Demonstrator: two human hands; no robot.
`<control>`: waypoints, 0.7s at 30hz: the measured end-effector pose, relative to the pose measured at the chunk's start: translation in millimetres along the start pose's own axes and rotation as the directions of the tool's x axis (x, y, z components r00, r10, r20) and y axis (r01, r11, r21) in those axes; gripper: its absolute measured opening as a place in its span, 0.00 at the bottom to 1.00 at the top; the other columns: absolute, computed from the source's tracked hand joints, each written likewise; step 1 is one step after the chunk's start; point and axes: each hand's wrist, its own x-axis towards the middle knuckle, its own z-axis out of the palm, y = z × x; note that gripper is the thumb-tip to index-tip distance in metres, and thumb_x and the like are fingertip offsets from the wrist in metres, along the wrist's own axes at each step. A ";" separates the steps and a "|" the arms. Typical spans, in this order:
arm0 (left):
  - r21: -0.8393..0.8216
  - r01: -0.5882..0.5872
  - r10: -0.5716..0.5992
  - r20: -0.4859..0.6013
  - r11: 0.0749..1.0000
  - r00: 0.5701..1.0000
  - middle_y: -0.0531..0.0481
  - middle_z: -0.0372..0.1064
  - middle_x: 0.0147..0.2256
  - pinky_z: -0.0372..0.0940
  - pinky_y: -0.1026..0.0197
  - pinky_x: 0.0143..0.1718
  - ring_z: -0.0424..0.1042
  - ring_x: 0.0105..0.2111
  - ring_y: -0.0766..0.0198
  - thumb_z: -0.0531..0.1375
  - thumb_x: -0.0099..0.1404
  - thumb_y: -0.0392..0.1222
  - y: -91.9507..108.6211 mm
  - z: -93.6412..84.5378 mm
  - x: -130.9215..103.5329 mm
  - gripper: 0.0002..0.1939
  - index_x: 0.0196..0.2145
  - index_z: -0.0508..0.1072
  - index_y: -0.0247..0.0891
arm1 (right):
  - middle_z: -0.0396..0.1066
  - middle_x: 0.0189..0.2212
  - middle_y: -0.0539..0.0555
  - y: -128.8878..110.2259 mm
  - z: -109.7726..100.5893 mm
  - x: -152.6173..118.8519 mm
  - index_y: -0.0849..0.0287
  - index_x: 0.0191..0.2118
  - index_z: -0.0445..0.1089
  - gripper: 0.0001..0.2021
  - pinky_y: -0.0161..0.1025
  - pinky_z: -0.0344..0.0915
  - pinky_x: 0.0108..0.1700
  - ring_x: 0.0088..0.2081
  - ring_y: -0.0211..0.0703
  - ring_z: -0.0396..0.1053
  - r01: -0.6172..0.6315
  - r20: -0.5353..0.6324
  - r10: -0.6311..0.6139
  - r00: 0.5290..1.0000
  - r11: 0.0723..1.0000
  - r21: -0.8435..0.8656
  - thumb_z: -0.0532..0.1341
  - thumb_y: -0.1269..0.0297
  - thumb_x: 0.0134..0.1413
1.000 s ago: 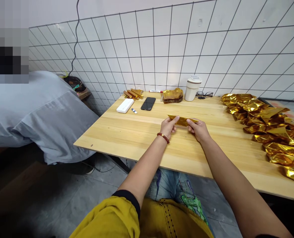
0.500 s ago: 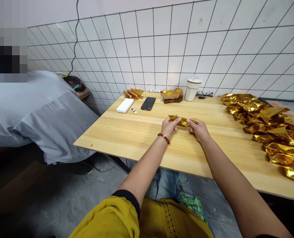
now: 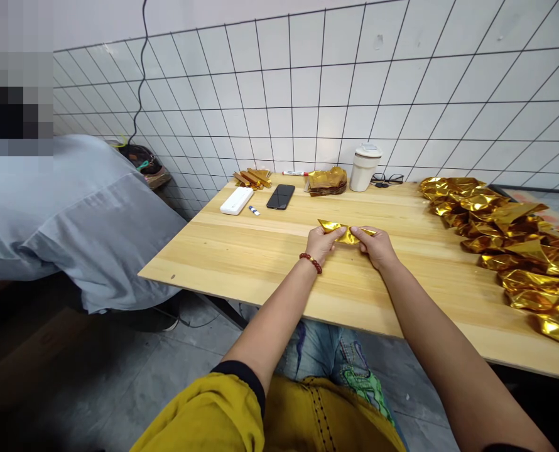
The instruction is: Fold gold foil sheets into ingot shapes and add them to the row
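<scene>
Between my hands is a narrow folded piece of gold foil paper (image 3: 348, 236), held just above the wooden table (image 3: 242, 251). My left hand (image 3: 321, 243), with a red bead bracelet on its wrist, pinches the foil's left part, thumb on top. On the other side my right hand (image 3: 377, 246) grips the right part, its thumb pressed near the middle. Both thumbs lie close together, and the fingers underneath are partly hidden. Pointed foil corners stick out past each thumb.
Shiny gold folded foil pieces (image 3: 519, 245) line the table's right side. Along the back are gold foil strips (image 3: 254, 178), a foil stack (image 3: 327, 182), a marker (image 3: 295, 173), a white cup (image 3: 365, 168) and glasses (image 3: 387, 180). A phone (image 3: 281, 197) lies beside a white power bank (image 3: 237, 201). A person in grey (image 3: 72, 207) sits left.
My thumbs have shifted slightly on the foil, which now shows a brighter, more opened face in the middle. The hands stay in nearly the same place.
</scene>
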 end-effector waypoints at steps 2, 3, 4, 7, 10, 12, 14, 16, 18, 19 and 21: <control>0.008 -0.019 0.020 -0.008 1.000 1.000 0.55 0.67 0.21 0.47 0.69 0.16 0.54 0.17 0.76 0.72 0.47 0.41 -0.7 -0.6 0.7 0.12 0.25 0.76 0.33 | 0.58 0.10 0.43 -0.4 0.3 -0.2 0.60 0.26 0.74 0.18 0.32 0.47 0.16 0.14 0.31 0.50 0.000 -0.011 0.000 1.000 1.000 -0.002 0.72 0.48 0.38; 0.012 -0.032 0.032 -0.017 0.999 0.999 0.55 0.67 0.21 0.47 0.69 0.16 0.54 0.17 0.76 0.72 0.47 0.42 -1.4 -1.1 1.3 0.12 0.25 0.76 0.33 | 0.58 0.10 0.43 -0.8 0.5 -0.5 0.60 0.26 0.74 0.18 0.32 0.47 0.16 0.14 0.31 0.50 0.000 -0.014 0.000 1.000 1.000 -0.003 0.72 0.48 0.38; 0.016 -0.044 0.044 -0.027 0.999 0.999 0.55 0.66 0.20 0.47 0.69 0.16 0.54 0.17 0.76 0.72 0.47 0.43 -2.1 -1.6 2.0 0.12 0.25 0.76 0.33 | 0.57 0.10 0.43 -1.3 0.7 -0.8 0.60 0.25 0.74 0.19 0.32 0.47 0.16 0.14 0.31 0.50 0.001 -0.015 -0.001 1.000 1.000 -0.006 0.72 0.48 0.38; 0.031 -0.068 0.069 -0.039 0.997 0.997 0.55 0.66 0.20 0.48 0.69 0.16 0.57 0.18 0.75 0.71 0.49 0.42 -4.3 -2.9 3.5 0.11 0.24 0.76 0.33 | 0.57 0.10 0.43 -3.3 1.7 -2.2 0.60 0.25 0.74 0.18 0.32 0.47 0.16 0.14 0.31 0.50 0.005 -0.014 -0.005 1.000 1.000 -0.016 0.72 0.48 0.38; 0.029 -0.061 0.062 -0.037 0.998 0.997 0.55 0.66 0.19 0.48 0.69 0.16 0.56 0.18 0.75 0.71 0.48 0.43 -4.8 -3.5 4.0 0.12 0.24 0.76 0.33 | 0.57 0.10 0.43 -4.9 2.5 -3.5 0.60 0.25 0.74 0.18 0.33 0.47 0.16 0.14 0.31 0.50 0.006 -0.012 -0.006 1.000 1.000 -0.017 0.71 0.48 0.39; 0.023 -0.041 0.041 -0.034 0.999 0.999 0.55 0.65 0.19 0.46 0.68 0.16 0.53 0.17 0.76 0.72 0.47 0.44 -4.2 -4.3 4.8 0.13 0.24 0.76 0.33 | 0.57 0.10 0.43 -5.0 2.3 -3.4 0.60 0.25 0.74 0.19 0.33 0.46 0.16 0.14 0.31 0.50 0.000 -0.018 0.000 1.000 1.000 -0.003 0.72 0.48 0.38; 0.010 -0.022 0.023 -0.026 1.000 0.999 0.55 0.64 0.18 0.42 0.68 0.16 0.50 0.15 0.77 0.72 0.47 0.46 -2.9 -6.0 6.3 0.14 0.24 0.76 0.33 | 0.57 0.10 0.43 -4.0 1.3 -2.3 0.60 0.24 0.73 0.18 0.33 0.46 0.16 0.14 0.31 0.49 -0.004 -0.038 0.004 0.999 1.000 0.019 0.72 0.48 0.38; -0.015 -0.016 0.015 -0.026 1.000 1.000 0.56 0.63 0.18 0.40 0.68 0.16 0.48 0.14 0.78 0.72 0.48 0.47 -1.2 -8.1 7.9 0.15 0.23 0.75 0.33 | 0.57 0.10 0.43 -2.3 -0.4 -0.5 0.59 0.24 0.73 0.18 0.33 0.44 0.16 0.14 0.30 0.48 -0.005 -0.056 0.007 0.998 0.999 0.040 0.71 0.48 0.38; -0.039 -0.018 0.016 -0.039 0.999 0.999 0.57 0.62 0.18 0.39 0.68 0.16 0.48 0.14 0.79 0.72 0.48 0.46 0.6 -10.0 9.0 0.15 0.22 0.73 0.33 | 0.56 0.10 0.43 -0.2 -1.9 1.4 0.59 0.25 0.73 0.18 0.33 0.44 0.16 0.14 0.30 0.48 -0.004 -0.056 0.007 0.998 0.999 0.053 0.71 0.48 0.39; -0.046 -0.016 0.014 -0.045 0.999 0.999 0.57 0.62 0.18 0.39 0.68 0.15 0.48 0.14 0.79 0.72 0.48 0.46 1.5 -10.7 9.1 0.15 0.21 0.72 0.34 | 0.57 0.10 0.43 0.7 -2.5 2.2 0.59 0.25 0.73 0.18 0.33 0.44 0.16 0.14 0.30 0.48 -0.002 -0.051 0.005 0.999 0.998 0.056 0.71 0.48 0.40; -0.045 -0.007 0.005 -0.054 0.999 0.999 0.58 0.61 0.18 0.39 0.68 0.15 0.49 0.13 0.79 0.72 0.48 0.45 3.0 -11.3 8.8 0.15 0.20 0.71 0.34 | 0.58 0.11 0.44 2.1 -2.9 3.1 0.59 0.25 0.73 0.18 0.32 0.45 0.16 0.14 0.30 0.49 0.002 -0.039 0.001 0.999 0.998 0.060 0.72 0.49 0.39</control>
